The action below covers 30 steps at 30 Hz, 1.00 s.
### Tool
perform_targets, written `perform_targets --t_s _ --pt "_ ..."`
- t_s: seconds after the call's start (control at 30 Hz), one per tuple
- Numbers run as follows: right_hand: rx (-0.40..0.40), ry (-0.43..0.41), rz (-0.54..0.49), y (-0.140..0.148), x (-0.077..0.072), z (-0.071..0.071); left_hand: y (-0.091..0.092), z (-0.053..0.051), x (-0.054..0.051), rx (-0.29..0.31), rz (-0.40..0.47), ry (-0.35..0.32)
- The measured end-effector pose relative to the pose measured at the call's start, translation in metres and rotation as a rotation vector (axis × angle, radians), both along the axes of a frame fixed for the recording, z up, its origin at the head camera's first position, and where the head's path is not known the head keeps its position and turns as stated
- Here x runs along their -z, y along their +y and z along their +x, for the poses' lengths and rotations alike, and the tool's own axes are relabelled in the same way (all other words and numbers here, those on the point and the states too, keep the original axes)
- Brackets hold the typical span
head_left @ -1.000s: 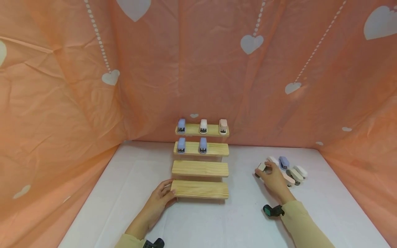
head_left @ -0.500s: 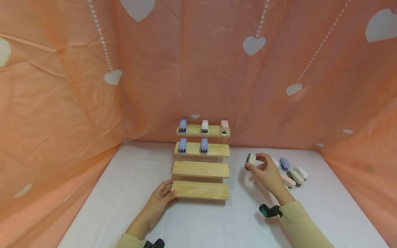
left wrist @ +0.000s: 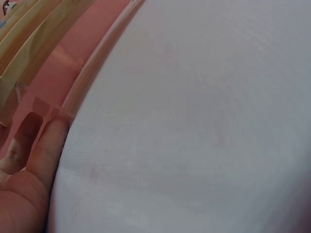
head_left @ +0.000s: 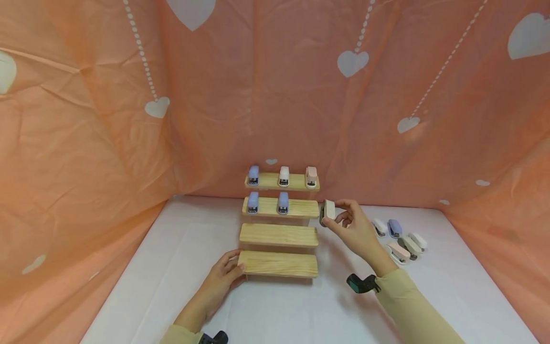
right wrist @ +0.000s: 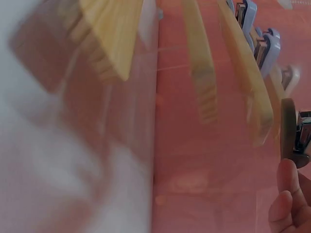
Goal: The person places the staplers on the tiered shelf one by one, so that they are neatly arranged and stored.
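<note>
A four-tier wooden rack [head_left: 278,234] stands on the white table. My left hand [head_left: 215,285] holds the left end of its lowest tier; the left wrist view shows fingers [left wrist: 48,145] against a clear support. My right hand [head_left: 358,232] pinches a cream and dark stapler [head_left: 328,211] in the air, just right of the second tier from the top. On the top tier stand a blue stapler [head_left: 253,176], a white one [head_left: 284,176] and a pink one [head_left: 311,177]. Two blue staplers [head_left: 253,202] [head_left: 282,203] stand on the tier below, at its left and middle.
Several staplers lie on the table at the right: a white one [head_left: 379,227], a blue one [head_left: 394,228], a pink one [head_left: 398,252], a greyish one [head_left: 409,245] and another white one [head_left: 417,241]. An orange curtain [head_left: 292,95] with hearts hangs behind and at both sides.
My right hand has lifted the cream and dark stapler from beside the others and carried it left to the rack. The left hand has stayed at the lowest tier.
</note>
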State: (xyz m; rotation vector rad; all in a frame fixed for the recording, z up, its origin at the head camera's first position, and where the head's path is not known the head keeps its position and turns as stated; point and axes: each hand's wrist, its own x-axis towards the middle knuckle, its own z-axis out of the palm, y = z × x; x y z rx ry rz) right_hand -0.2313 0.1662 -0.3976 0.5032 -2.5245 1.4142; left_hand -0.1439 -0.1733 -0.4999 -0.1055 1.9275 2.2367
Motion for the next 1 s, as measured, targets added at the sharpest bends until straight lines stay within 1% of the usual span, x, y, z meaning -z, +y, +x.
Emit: perform_targets --t_s 0.13,0.27,0.33,0.37,0.4,0.47,0.53,0.57,0.6,0.63,0.7,0.77,1.0 --pt "-0.037 0.043 -0.015 -0.010 -0.005 -0.005 0.000 -0.002 0.000 -0.006 0.009 0.008" --pt "-0.065 0.048 -0.014 -0.020 -0.007 -0.012 0.001 -0.002 0.001 -0.005 0.013 0.011" --pt "-0.075 0.034 -0.012 -0.025 -0.008 -0.015 0.001 -0.003 0.002 -0.002 0.014 0.013" --pt "-0.080 0.019 -0.010 -0.028 -0.013 -0.014 0.001 -0.002 0.002 -0.001 0.012 0.014" --pt "-0.082 0.007 -0.006 -0.030 -0.014 -0.014 0.001 -0.002 0.002 0.001 0.010 0.015" --pt "-0.087 -0.024 -0.003 -0.036 -0.022 -0.011 0.001 -0.002 0.002 0.004 0.009 0.013" --pt "-0.090 -0.054 -0.005 -0.038 -0.024 -0.011 0.001 -0.002 0.002 0.008 0.009 0.009" --pt "-0.091 -0.065 -0.008 -0.039 -0.024 -0.012 0.001 -0.001 0.002 0.009 0.009 0.006" --pt "-0.094 -0.069 -0.014 -0.038 -0.021 -0.016 0.001 -0.001 0.002 0.010 0.010 0.003" --pt "-0.099 -0.075 -0.023 -0.038 -0.020 -0.017 0.001 -0.001 0.003 0.012 0.010 0.003" --pt "-0.102 -0.076 -0.030 -0.035 -0.012 -0.026 0.001 -0.001 0.002 0.014 0.011 0.005" --pt "-0.105 -0.075 -0.034 -0.034 -0.011 -0.029 0.001 -0.001 0.003 0.014 0.012 0.009" --pt "-0.105 -0.048 -0.043 -0.036 -0.006 -0.033 -0.001 -0.001 0.003 0.010 0.018 0.014"
